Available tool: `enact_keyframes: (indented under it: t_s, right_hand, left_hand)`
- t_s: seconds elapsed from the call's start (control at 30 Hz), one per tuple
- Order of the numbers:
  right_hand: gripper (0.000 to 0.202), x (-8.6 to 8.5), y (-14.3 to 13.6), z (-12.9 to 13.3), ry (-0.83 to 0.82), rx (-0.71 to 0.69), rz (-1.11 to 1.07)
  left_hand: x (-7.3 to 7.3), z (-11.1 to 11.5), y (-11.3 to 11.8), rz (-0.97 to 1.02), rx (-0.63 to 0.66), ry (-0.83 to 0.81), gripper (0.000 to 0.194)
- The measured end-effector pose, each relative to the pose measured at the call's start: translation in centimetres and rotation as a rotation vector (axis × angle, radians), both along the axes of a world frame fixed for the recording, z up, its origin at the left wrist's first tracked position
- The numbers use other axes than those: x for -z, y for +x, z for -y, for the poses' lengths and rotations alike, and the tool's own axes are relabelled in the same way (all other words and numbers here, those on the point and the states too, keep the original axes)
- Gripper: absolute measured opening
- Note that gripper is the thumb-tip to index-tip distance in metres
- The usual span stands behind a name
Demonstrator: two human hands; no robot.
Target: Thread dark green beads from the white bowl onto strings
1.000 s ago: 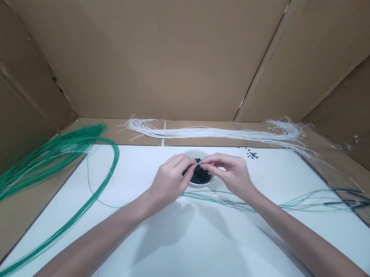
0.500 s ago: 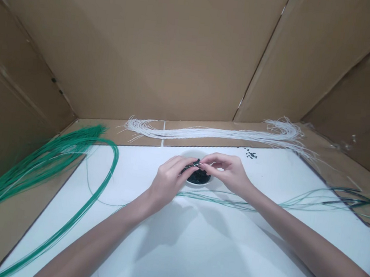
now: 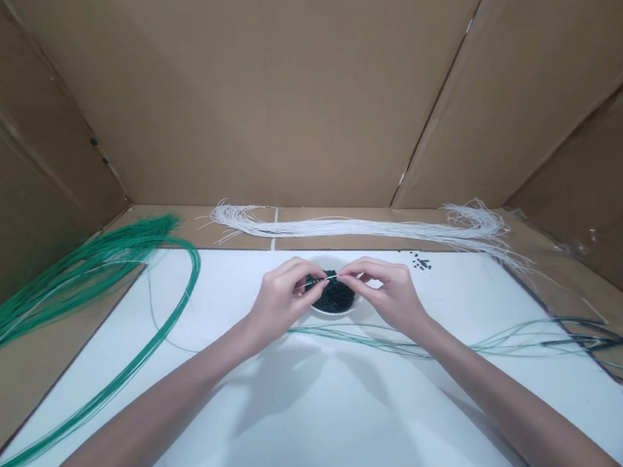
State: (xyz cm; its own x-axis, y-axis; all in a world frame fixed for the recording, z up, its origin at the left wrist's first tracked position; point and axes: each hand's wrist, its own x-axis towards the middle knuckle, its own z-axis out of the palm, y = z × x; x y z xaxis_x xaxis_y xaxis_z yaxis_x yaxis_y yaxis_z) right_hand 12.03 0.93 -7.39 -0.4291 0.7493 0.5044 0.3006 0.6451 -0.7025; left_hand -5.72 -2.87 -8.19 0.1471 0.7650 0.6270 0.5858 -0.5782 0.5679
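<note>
Over a white bowl [image 3: 331, 312] full of small dark green-black pieces [image 3: 336, 296], my two hands meet at a thin pale strand [image 3: 332, 277]. My left hand [image 3: 284, 294] is closed, thumb and fingers pinching the strand from the left. From the other side, the fingertips of my right hand [image 3: 387, 292] pinch its right end. Whether a small dark piece sits on the strand is too small to tell. Several thin green strands [image 3: 355, 337] lie on the white board just in front of the bowl, passing under my right forearm.
A bundle of white strands [image 3: 346, 228] lies along the back. At left, a thick green bundle [image 3: 72, 287] curves onto the white board [image 3: 198, 416]. Loose dark pieces [image 3: 422, 263] are scattered behind the bowl at right. Cardboard walls [image 3: 284, 86] enclose the back and sides.
My hands have drawn slightly apart, the left one shifting a little left. More of the pale strand and of the dark pieces in the bowl now shows between them.
</note>
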Motion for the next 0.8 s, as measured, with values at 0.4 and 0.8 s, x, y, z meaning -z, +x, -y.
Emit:
enact_keyframes:
  t_s: [0.4,0.8]
  right_hand:
    - [0.013,-0.1,0.8,-1.3,0.038,0.115,0.028]
    - [0.012,0.0,-0.5,-0.2,-0.014,0.042,0.017]
  left_hand:
    - [-2.1,-1.2,-2.9,-0.431,0.001,-0.333,0.011]
    - [-1.0,-0.7,-0.6,0.241,0.156,-0.573,0.02]
